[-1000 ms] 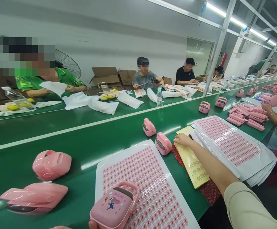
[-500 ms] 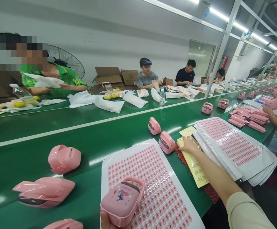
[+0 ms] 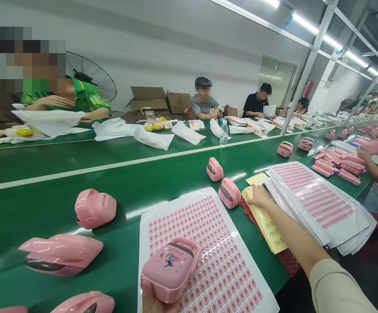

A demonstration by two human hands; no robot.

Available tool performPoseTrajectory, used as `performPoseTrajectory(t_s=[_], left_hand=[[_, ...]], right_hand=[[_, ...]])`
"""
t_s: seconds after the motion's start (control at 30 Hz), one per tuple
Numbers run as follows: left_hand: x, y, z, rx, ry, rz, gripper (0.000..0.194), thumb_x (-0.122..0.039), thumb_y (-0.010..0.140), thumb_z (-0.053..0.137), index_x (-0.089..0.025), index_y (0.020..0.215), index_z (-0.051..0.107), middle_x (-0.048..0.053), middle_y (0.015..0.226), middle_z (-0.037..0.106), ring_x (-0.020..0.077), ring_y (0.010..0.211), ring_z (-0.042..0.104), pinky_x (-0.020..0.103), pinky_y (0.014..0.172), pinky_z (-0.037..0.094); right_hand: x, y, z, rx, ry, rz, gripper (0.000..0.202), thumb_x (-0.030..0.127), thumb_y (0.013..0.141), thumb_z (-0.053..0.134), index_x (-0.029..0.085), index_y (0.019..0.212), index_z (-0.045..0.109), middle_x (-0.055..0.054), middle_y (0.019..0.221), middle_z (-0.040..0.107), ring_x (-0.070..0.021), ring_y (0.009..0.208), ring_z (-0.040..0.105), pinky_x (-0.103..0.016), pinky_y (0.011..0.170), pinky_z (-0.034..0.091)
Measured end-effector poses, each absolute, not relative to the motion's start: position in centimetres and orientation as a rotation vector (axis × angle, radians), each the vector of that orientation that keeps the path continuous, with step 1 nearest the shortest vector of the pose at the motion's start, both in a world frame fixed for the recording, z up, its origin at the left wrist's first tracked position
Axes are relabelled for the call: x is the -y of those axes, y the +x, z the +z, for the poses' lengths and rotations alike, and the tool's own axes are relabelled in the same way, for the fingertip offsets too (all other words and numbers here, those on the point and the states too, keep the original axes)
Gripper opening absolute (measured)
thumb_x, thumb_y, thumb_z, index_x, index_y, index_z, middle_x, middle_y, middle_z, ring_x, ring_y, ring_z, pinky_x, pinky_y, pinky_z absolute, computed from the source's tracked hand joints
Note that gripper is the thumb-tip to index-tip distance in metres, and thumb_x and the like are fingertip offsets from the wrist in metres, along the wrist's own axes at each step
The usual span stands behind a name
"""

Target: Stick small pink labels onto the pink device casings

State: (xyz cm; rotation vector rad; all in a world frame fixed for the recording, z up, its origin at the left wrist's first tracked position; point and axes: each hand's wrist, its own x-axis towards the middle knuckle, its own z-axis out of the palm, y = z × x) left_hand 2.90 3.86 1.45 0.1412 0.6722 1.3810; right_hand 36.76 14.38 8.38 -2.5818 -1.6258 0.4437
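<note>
My left hand, at the bottom edge and partly cut off, grips a small pink box-shaped item with a carrying handle. A cartoon figure is printed on its face. Under it lies a white sheet of pink oval stickers. To the right, my right hand is closed on the top end of some yellow printed sheets; its fingertips are partly hidden. Those sheets lie on red bubble wrap. Two more pink handled items, one nearer and one farther, stand beyond the sticker sheet.
Several pink items sit on the green belt at left. Stacked sticker sheets and a pile of pink parts lie right. Co-workers sit across the line, near white bags and a water bottle; another works at far right.
The view has shifted slightly. The pink items on the belt sit a little farther right and up. Across the line, the person in green has leaned lower over a white bag. My hands keep their holds.
</note>
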Motion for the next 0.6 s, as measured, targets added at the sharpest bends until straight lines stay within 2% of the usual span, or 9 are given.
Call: performPoseTrajectory(t_s=[0.17,0.27,0.37,0.43,0.5,0.6], left_hand=[[-4.2,2.9,1.6,-0.705,0.106,1.403,0.065,-0.048,0.058,0.073,-0.039,0.118,0.051,0.001,0.111,0.067,0.032,0.112,0.052,0.051,0.087,0.046],[-4.3,3.0,1.5,-0.697,0.104,1.385,0.062,-0.048,0.06,0.072,-0.039,0.119,0.051,0.001,0.11,0.067,0.032,0.111,0.053,0.052,0.087,0.045],[-4.3,3.4,1.4,-0.727,0.072,1.414,0.059,-0.054,0.063,0.067,-0.038,0.118,0.052,0.001,0.11,0.067,0.0314,0.109,0.055,0.051,0.086,0.046],[-4.4,3.6,1.3,-0.768,0.067,1.434,0.059,-0.054,0.063,0.067,-0.037,0.118,0.053,0.002,0.109,0.067,0.0309,0.106,0.057,0.049,0.084,0.048],[-4.4,3.6,1.3,-0.781,0.084,1.44,0.06,-0.051,0.063,0.068,-0.036,0.118,0.053,0.002,0.109,0.067,0.03,0.102,0.06,0.047,0.081,0.051],[-4.4,3.3,1.4,-0.708,0.128,1.436,0.063,-0.045,0.062,0.071,-0.036,0.12,0.051,0.003,0.11,0.067,0.0288,0.095,0.063,0.044,0.075,0.054]], right_hand=[[-15.5,36.7,9.3,1.652,-2.541,0.453,0.084,0.031,0.064,0.064,0.018,0.136,0.023,-0.016,0.136,0.031,-0.0313,0.116,0.045,-0.037,0.087,0.038],[-15.5,36.2,9.0,1.687,-2.51,0.485,0.086,0.03,0.064,0.066,0.019,0.138,0.023,-0.017,0.139,0.029,-0.0326,0.119,0.042,-0.039,0.089,0.037],[-15.1,36.4,8.8,1.732,-2.466,0.51,0.097,0.035,0.058,0.073,0.02,0.14,0.022,-0.017,0.144,0.023,-0.0342,0.124,0.036,-0.04,0.093,0.035],[-15.0,37.0,9.0,1.752,-2.432,0.5,0.098,0.039,0.055,0.077,0.021,0.138,0.027,-0.015,0.144,0.025,-0.0326,0.126,0.035,-0.039,0.095,0.034],[-15.2,37.6,9.4,1.731,-2.415,0.449,0.079,0.042,0.065,0.071,0.02,0.133,0.037,-0.013,0.14,0.035,-0.0282,0.125,0.037,-0.036,0.097,0.034],[-15.9,38.1,9.7,1.619,-2.445,0.342,0.039,0.038,0.085,0.052,0.017,0.118,0.052,-0.01,0.124,0.052,-0.0224,0.111,0.05,-0.04,0.092,0.04]])
